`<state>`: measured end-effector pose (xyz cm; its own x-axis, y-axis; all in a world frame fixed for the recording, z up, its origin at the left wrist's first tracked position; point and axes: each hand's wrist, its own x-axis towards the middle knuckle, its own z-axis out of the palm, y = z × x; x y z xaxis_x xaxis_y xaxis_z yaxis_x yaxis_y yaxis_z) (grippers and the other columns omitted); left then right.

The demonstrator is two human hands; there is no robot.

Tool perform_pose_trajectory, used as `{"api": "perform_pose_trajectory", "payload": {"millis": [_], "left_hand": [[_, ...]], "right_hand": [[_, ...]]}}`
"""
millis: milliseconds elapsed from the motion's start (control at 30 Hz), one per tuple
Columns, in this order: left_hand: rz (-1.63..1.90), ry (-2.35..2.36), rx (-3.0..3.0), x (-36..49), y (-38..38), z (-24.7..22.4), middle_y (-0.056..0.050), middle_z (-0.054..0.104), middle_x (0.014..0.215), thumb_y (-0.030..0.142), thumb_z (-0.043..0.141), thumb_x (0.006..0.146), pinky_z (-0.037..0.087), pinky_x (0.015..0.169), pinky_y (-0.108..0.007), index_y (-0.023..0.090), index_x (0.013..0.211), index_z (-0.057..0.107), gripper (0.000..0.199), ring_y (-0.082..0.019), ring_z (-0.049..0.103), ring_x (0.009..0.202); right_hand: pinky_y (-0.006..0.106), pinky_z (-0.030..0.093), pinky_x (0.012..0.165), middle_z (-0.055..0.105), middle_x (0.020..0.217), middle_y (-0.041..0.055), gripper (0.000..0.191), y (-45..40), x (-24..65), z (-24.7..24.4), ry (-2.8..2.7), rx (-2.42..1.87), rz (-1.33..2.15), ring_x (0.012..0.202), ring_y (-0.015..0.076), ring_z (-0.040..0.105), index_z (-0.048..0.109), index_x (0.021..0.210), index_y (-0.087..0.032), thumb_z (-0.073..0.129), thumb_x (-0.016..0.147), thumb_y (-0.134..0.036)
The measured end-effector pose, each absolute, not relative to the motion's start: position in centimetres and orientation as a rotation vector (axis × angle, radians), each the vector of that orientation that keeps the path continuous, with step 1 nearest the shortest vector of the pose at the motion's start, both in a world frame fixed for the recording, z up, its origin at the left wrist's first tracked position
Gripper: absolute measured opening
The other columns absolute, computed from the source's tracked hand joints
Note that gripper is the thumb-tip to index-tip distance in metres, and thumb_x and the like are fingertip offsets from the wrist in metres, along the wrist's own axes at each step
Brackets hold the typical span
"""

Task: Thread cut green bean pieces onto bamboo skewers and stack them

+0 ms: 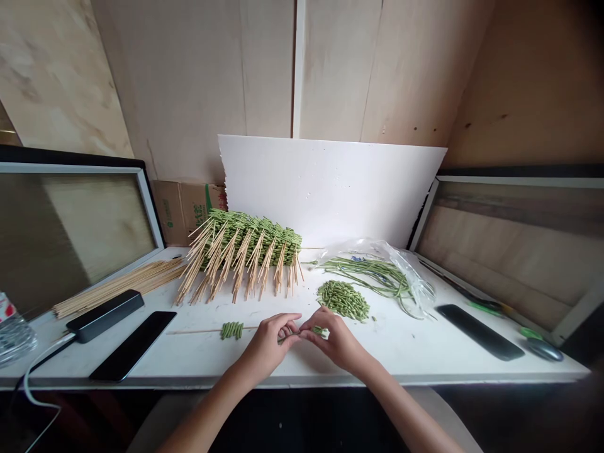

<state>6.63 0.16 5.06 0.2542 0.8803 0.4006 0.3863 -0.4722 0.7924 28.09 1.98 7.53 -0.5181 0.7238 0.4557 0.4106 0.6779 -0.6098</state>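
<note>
The stick [195,331] lies left of the grip, its long axis running side to side, one end pointing away leftward, the other disappearing at the left hand [271,338]. Bean pieces [231,330] sit crosswise on it. The left fingers meet the right hand's [337,338] narrowly; I cannot tell what they hold. Beyond them lies a bean pile [343,299].

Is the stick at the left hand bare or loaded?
Partly loaded: green pieces sit side by side along the stick, with bare wood showing either side.
</note>
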Motion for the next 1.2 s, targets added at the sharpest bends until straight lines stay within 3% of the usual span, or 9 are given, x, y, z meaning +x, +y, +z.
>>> {"api": "perform_pose_trajectory", "payload": {"millis": [200,367,567,933,1200], "left_hand": [[1.041,1.256,2.247,5.2,0.4,6.5,-0.004,0.077,0.099,0.021,0.069,0.094,0.053,0.085,-0.034,0.024,0.102,0.079,0.013,-0.022,0.07,0.092],[0.967,1.264,2.491,4.5,1.5,7.3,-0.004,0.077,0.097,0.019,0.067,0.096,0.049,0.086,-0.035,0.024,0.102,0.079,0.014,-0.023,0.068,0.089],[1.162,1.217,2.451,5.2,1.2,4.3,-0.006,0.077,0.094,0.022,0.063,0.099,0.049,0.084,-0.035,0.023,0.101,0.079,0.016,-0.022,0.067,0.086],[1.25,1.226,2.334,5.7,0.8,2.3,-0.006,0.075,0.094,0.024,0.063,0.1,0.05,0.083,-0.033,0.023,0.103,0.076,0.014,-0.023,0.065,0.09],[1.182,1.24,2.483,5.9,0.6,1.8,-0.007,0.073,0.09,0.021,0.061,0.1,0.048,0.079,-0.033,0.02,0.098,0.073,0.013,-0.023,0.063,0.086]], "right_hand": [[0.036,0.05,0.08,0.075,0.09,0.0047,0.014,2.6,28.8,7.5,-2.116,-0.907,0.502,0.09,0.0239,0.06,0.076,0.097,-0.026,0.066,0.098,-0.037],[0.038,0.049,0.078,0.073,0.086,0.0069,0.015,2.6,28.3,7.1,-2.208,-0.904,0.346,0.088,0.0252,0.059,0.077,0.1,-0.026,0.063,0.1,-0.031],[0.038,0.049,0.077,0.072,0.083,0.0069,0.015,2.8,27.9,4.6,-2.206,-0.782,0.256,0.084,0.0243,0.059,0.076,0.1,-0.025,0.064,0.099,-0.033],[0.041,0.05,0.079,0.072,0.085,0.0078,0.016,1.7,26.9,3.5,-2.067,-0.779,0.293,0.086,0.0257,0.058,0.075,0.105,-0.026,0.06,0.101,-0.03],[0.039,0.049,0.083,0.071,0.087,0.0066,0.015,1.8,27.5,3.9,-2.006,-0.792,0.468,0.089,0.0247,0.059,0.073,0.093,-0.024,0.065,0.098,-0.036]]}}
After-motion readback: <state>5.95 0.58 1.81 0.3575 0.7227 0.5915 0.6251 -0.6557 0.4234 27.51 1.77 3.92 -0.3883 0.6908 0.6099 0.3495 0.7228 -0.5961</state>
